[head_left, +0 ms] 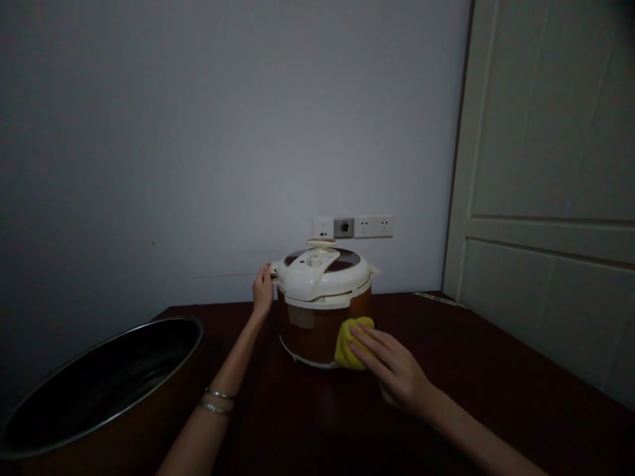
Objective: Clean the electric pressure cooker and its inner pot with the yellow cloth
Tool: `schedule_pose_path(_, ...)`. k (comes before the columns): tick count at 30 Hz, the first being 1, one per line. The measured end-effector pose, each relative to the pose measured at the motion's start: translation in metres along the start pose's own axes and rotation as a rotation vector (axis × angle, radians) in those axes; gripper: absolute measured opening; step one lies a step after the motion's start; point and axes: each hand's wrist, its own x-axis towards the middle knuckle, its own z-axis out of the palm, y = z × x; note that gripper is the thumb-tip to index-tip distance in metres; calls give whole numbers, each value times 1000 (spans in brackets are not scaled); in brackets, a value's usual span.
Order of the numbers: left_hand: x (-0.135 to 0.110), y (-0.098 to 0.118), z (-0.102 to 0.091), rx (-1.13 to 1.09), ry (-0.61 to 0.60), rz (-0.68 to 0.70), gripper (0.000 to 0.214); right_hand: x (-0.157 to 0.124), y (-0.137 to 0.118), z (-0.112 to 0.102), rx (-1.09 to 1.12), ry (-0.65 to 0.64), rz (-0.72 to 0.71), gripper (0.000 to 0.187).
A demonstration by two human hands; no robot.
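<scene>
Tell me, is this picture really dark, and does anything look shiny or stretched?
Head view: dim all over, the table very dark, the wall paler; head view: the big pan looks stretched, its rim glinting; head view: pale cooker lid and yellow cloth stand out.

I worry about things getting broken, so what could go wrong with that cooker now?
The cooker might slide or turn if the right hand pushes the yellow cloth too hard while the left hand loses the side handle.
The left forearm might bump the big dark pot close beside it.
</scene>
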Motion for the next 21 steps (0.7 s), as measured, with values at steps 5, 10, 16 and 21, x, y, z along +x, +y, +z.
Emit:
schedule_pose_path(5, 0, 0, -3, -2, -25, 0, 37, 54, 21, -16, 35, 71, 259, 50)
schedule_pose_path(10, -3, 2, -1, 29, -6, 45, 37, 76, 19, 12, 150, 75, 248, 41)
schedule_pose_path(16, -7, 4, 2, 55, 34, 37, 42, 97, 14, 25, 21, -17, 67, 35)
schedule_pose_path(21, -7, 3, 1, 52, 23, 71, 40, 73, 39, 5, 73, 2, 72, 38)
